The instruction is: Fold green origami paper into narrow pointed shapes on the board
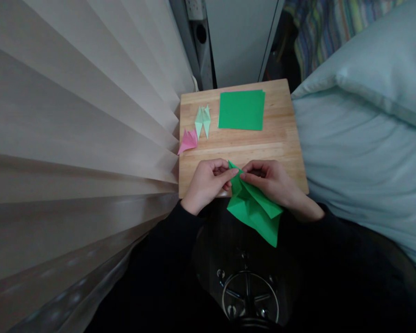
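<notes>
Evidently the work was at the near side of the wooden counter (pixel 280 148): taking that counter as a dial, the green folded paper (pixel 254 206) was at six o'clock, held up at the near edge, with its wide, creased flaps hanging past it. The left hand (pixel 213 182), at seven o'clock, had its grip pinched on the paper near its upper tip, thumb on top. The right hand (pixel 268 180), at five o'clock, likewise had its grip closed on the paper, its thumb pressing just beside the left one.

Toward twelve o'clock lay a stack of green sheets (pixel 241 110), slightly uneven at the corner. Pale green folded paper (pixel 207 121) lay at ten o'clock, two narrow points aimed toward six. At nine o'clock sat a pink folded paper (pixel 189 140), right by the pale green one; whether they touched, I couldn't tell. Beyond it hung a pleated curtain (pixel 90 115); bedding (pixel 353 134) lay at three o'clock. Below, at six, was a wheeled base (pixel 248 296) with a metal ring.
</notes>
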`<control>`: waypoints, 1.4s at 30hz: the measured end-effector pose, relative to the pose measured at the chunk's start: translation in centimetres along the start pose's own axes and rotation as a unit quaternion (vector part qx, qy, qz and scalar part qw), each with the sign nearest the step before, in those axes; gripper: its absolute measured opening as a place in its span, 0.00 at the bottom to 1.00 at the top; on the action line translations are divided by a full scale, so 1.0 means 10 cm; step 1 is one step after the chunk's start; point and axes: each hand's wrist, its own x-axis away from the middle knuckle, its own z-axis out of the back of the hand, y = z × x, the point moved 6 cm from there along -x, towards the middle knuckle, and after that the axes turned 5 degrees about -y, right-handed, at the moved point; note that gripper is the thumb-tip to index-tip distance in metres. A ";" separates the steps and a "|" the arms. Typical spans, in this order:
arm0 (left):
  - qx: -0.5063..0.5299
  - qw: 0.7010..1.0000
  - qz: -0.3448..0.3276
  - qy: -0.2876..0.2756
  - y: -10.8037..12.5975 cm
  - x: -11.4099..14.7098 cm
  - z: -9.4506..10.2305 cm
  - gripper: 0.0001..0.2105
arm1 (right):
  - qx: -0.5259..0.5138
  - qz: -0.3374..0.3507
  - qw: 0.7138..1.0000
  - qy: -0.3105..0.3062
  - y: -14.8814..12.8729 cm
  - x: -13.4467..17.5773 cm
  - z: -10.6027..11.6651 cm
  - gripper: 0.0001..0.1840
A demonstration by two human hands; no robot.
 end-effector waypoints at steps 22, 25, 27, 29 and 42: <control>0.011 0.999 -0.027 0.045 0.02 0.03 0.03 0.10 | -0.004 0.000 1.000 0.022 -0.01 0.00 0.00 0.18; 0.009 0.998 -0.036 0.053 0.01 0.02 0.04 0.09 | -0.012 -0.003 1.000 0.020 0.01 0.00 0.00 0.18; 0.004 0.998 -0.038 0.055 0.00 0.01 0.04 0.09 | -0.015 -0.010 1.000 0.016 0.02 0.00 0.00 0.18; -0.002 0.998 -0.039 0.056 0.00 0.01 0.05 0.09 | -0.015 -0.014 1.000 0.014 0.04 0.00 0.01 0.18; 0.035 0.997 -0.015 0.061 -0.02 0.03 -0.01 0.14 | -0.013 0.014 0.999 0.040 -0.02 0.01 0.03 0.15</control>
